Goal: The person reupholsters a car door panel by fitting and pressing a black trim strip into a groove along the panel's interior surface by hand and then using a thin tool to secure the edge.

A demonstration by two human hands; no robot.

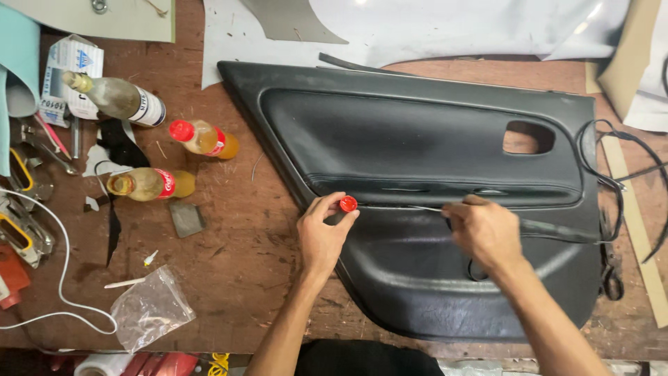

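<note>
A black car door panel (431,202) lies flat on the worn wooden table (236,278), its long axis running left to right across the person's front, the wide end to the right. Both hands sit on the seam that runs along the panel's middle. The left hand (321,233) pinches a small red cap (348,203) between thumb and fingertips, right at the seam's left end, near the panel's slanted edge. The right hand (487,233) is closed around a dark-handled tool (557,228), and a thin metal shaft (410,207) reaches from it leftward along the seam, toward the red cap. So the two hands are apart, facing one another along the same line, the tool's tip lying between them and nearer the left hand. The shaft lies parallel to the panel's long axis. Off to the left, well apart from the panel, three bottles (149,182) lie on their sides beside scattered tools and a clear plastic bag (152,306).
</note>
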